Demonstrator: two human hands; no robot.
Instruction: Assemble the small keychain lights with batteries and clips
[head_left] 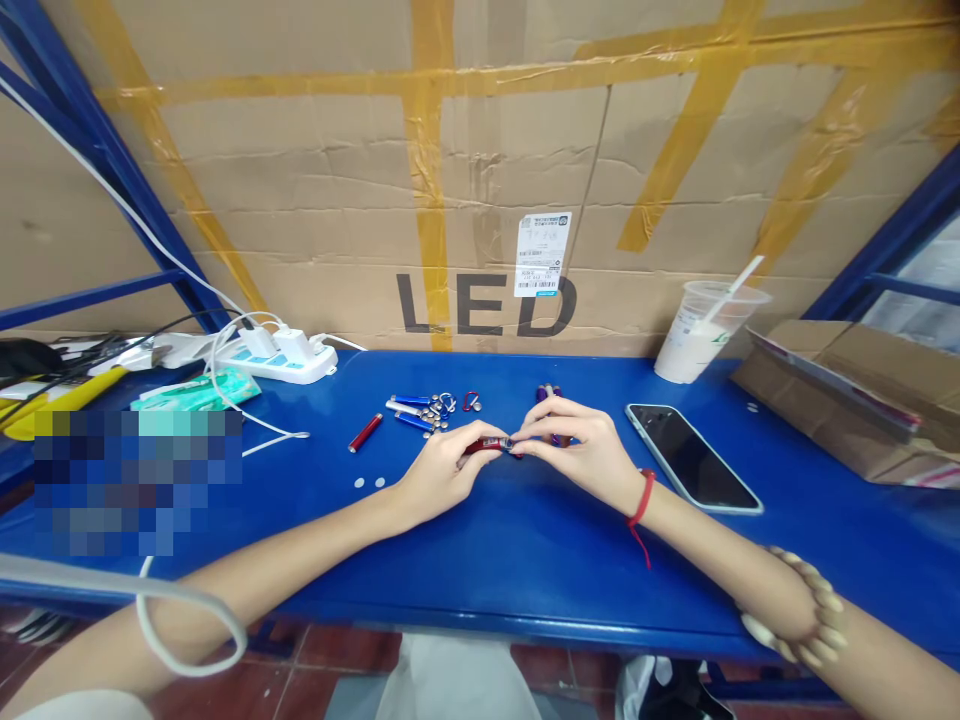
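Observation:
My left hand (442, 474) is closed around a small red metal tube (486, 445) above the middle of the blue table. The fingertips of my right hand (576, 440) pinch the tube's silvery right end. Just behind my right hand, purple tubes (548, 392) lie partly hidden. To the left of my hands are blue and silver tubes (414, 420) with small metal parts, a red carabiner (470, 401) and a separate red tube (366, 433). Two small white discs (370, 483) lie near my left hand.
A phone (694, 457) lies at the right, with a drink cup (705, 335) and an open cardboard box (840, 410) beyond it. A power strip (281, 355) with white cables and a green packet (199, 390) sit at the left. A large carton (300, 200) stands behind the blue table (450, 570).

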